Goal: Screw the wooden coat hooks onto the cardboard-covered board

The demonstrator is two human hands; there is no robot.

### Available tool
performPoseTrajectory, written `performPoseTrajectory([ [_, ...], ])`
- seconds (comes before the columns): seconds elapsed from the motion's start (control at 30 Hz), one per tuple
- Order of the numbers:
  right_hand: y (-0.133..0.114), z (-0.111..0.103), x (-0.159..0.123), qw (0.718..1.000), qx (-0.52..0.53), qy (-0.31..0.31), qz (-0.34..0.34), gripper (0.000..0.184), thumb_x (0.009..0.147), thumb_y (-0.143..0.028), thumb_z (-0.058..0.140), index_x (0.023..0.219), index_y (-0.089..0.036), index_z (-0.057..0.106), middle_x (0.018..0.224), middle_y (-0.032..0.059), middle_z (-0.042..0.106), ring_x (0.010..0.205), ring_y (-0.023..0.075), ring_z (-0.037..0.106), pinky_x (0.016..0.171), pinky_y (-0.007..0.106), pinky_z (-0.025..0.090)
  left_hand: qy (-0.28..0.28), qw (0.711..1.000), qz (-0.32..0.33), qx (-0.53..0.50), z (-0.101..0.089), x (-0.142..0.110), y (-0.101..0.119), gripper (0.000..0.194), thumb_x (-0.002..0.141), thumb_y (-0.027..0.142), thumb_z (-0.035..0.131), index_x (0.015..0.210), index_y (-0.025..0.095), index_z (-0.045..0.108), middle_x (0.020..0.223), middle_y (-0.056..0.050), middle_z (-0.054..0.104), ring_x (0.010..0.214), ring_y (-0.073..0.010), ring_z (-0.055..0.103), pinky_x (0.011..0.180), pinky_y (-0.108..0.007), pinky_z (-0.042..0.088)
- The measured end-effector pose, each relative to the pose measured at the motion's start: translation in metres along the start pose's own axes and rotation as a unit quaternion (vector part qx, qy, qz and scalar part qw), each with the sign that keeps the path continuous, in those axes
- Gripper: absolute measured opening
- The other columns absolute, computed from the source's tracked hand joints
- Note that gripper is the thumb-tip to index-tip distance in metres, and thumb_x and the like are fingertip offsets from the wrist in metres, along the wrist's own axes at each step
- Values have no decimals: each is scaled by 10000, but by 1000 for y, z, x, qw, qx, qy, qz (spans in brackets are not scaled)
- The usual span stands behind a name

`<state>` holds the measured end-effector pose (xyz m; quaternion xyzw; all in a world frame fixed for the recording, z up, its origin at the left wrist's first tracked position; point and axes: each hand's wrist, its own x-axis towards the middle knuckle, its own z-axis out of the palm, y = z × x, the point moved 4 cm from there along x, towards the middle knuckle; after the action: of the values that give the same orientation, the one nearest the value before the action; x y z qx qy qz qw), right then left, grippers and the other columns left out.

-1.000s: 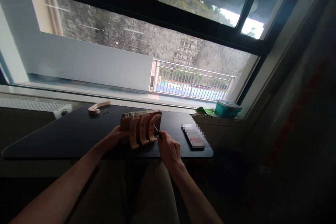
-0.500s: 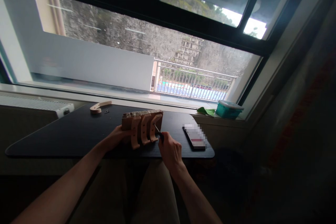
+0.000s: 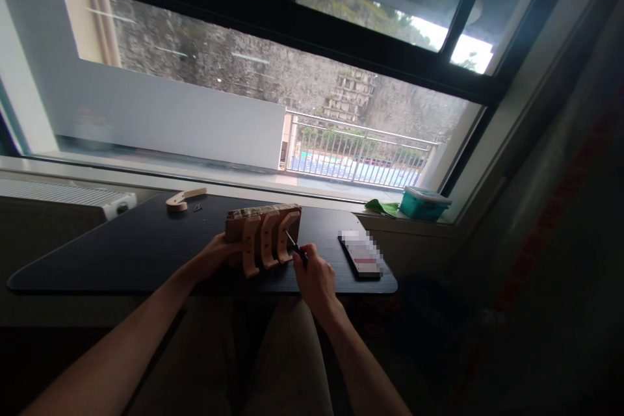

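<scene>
A brown wooden board with a rough, bark-like top edge stands tilted on the dark table. Three pale wooden hooks sit side by side on its face. My left hand grips the board at its left side, the fingers partly hidden behind it. In my right hand is a screwdriver with a dark handle, closed in the fingers. Its thin shaft points up and left, and the tip meets the upper part of the rightmost hook.
Another wooden hook lies at the table's back left beside a few small screws. A phone lies on the right of the table. A teal box and a green cloth rest on the windowsill. A radiator stands left.
My right hand's fingers have shifted slightly around the screwdriver handle, and more of the handle shows. The board and hooks stay in nearly the same place.
</scene>
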<state>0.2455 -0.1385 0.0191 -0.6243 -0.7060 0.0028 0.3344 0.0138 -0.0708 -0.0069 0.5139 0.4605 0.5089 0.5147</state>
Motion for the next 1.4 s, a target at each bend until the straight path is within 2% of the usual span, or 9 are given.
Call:
performPoseTrajectory([
  [0.17,1,-9,2,997,-39,37,-45,255,919,-334,416,1106,-255,569,1007,21,670,776,154,642,591,248,355,-36,999,7,-17,2,0,0,494,509,349,819,927,126,680,868,-64,737,824,-269,674,729,-330,533],
  [0.27,1,-6,0,997,-28,44,-63,319,901,-261,427,1208,-228,507,1047,38,654,800,155,637,602,245,374,-35,999,8,-20,1,1,-1,520,507,349,822,948,118,671,883,-73,738,844,-276,674,741,-335,534],
  [0.37,0,-1,-2,996,-8,43,-77,330,864,-184,437,1187,-200,501,1057,40,653,833,161,636,634,249,390,-38,999,11,-24,2,1,-1,519,520,338,820,964,120,665,877,-67,739,824,-259,676,744,-326,529],
  [0.53,0,3,-2,998,-12,34,-57,232,893,-207,396,1060,-199,556,960,29,683,777,162,645,626,252,383,-46,999,10,-23,2,-1,1,439,548,320,813,910,111,680,807,-54,734,726,-217,666,663,-287,515],
  [0.67,0,4,-2,999,2,31,-40,225,889,-225,405,1054,-211,557,929,27,696,754,168,651,622,254,375,-44,999,7,-24,2,0,0,419,538,318,819,887,127,687,782,-35,732,710,-209,662,638,-270,506],
  [0.93,10,11,4,993,119,8,17,240,875,-301,438,1066,-201,543,847,42,702,796,200,652,679,275,419,-33,999,-4,-20,0,2,4,437,512,325,826,885,136,696,804,-42,743,747,-228,681,697,-299,532],
  [1.03,14,20,11,988,155,11,18,246,867,-321,454,1058,-215,567,860,33,699,813,187,648,693,268,437,-33,999,-6,-14,-4,4,11,480,481,330,840,896,130,705,840,-62,748,794,-247,687,720,-307,542],
  [1.23,21,40,30,987,154,47,-22,265,854,-296,487,1076,-245,624,1029,25,669,896,156,625,774,257,450,-18,1000,6,-16,-17,10,11,592,451,365,855,960,119,682,892,-88,745,828,-270,688,744,-334,551],
  [1.4,16,42,28,988,131,65,-53,312,860,-254,462,1153,-231,565,1084,33,656,916,155,627,774,262,462,13,999,46,-16,-16,10,7,711,441,398,855,1058,132,622,965,-84,728,897,-273,674,778,-332,541],
])
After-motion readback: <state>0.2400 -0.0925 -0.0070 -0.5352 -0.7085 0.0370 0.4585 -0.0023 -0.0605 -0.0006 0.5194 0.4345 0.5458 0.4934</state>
